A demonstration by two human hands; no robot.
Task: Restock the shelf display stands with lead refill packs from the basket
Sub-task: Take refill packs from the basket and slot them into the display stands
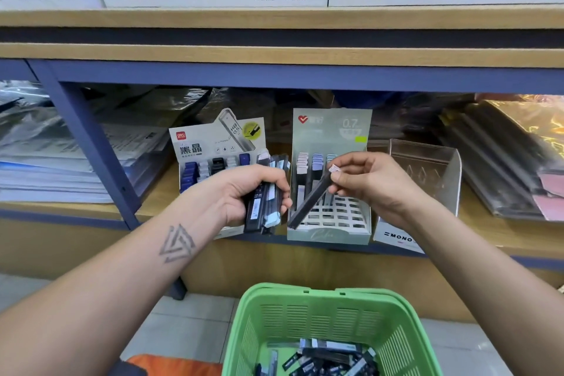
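Step in hand, we judge: slotting. Our right hand (pixel 370 183) grip pinches one lead pack (pixel 309 197) over grey stand (pixel 331 230); left hand (pixel 244 192) grips bundle of packs (pixel 264 207) left of stand. Basket (pixel 393 330) below stand holds more. Next: upright pack, drop into free slot.

On the shelf (pixel 158 201) two display stands sit side by side, the left stand (pixel 213 156) just beside the right stand (pixel 331 223), with a clear holder (pixel 427 168) further right, stacked packets (pixel 45 162) far left, and the basket (pixel 323 314) of lead refill packs (pixel 329 357) nearest, below.
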